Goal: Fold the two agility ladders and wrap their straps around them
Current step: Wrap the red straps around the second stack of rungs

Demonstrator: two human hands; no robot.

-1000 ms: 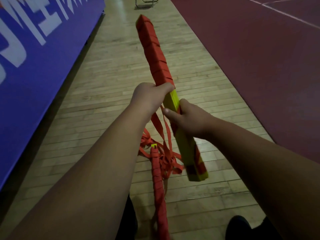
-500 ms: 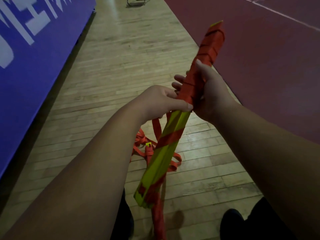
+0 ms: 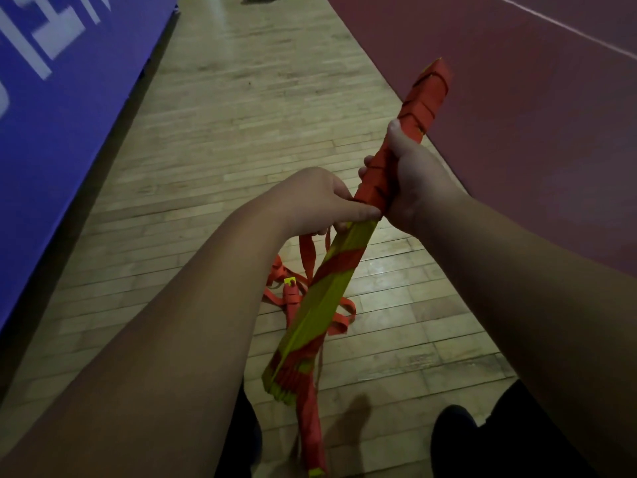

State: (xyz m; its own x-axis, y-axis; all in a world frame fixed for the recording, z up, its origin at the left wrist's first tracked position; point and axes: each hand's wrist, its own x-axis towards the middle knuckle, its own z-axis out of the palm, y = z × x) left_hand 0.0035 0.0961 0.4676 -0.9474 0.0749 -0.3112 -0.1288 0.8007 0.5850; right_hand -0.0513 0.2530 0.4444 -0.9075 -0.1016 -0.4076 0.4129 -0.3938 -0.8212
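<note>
Closest to us, a dark shoe (image 3: 451,429) stood on the wooden floor (image 3: 241,139). Beside it lay the second ladder (image 3: 310,429), a slim bundle bound in orange, running away from our feet. A yellow clip showed at its far end.

Above it we held the first ladder (image 3: 331,288) off the floor, tilted so that its lower end pointed down at us and its upper end rose to the right. The lower half was mostly bare yellow, crossed by one or two orange turns. The upper half was covered in close orange winding.

Our left hand (image 3: 317,201) gripped the strap (image 3: 306,253) at the edge of that winding, thumb pressed on the bundle and fingers curled beneath. Slack strap hung from it to a loose tangle on the boards. Our right hand (image 3: 410,181) was just above, touching the left, clamped round the wound part with the thumb lying up along it.

Farther off, a blue banner (image 3: 69,132) with white lettering ran along the left and a dark red court (image 3: 534,132) spread to the right.
</note>
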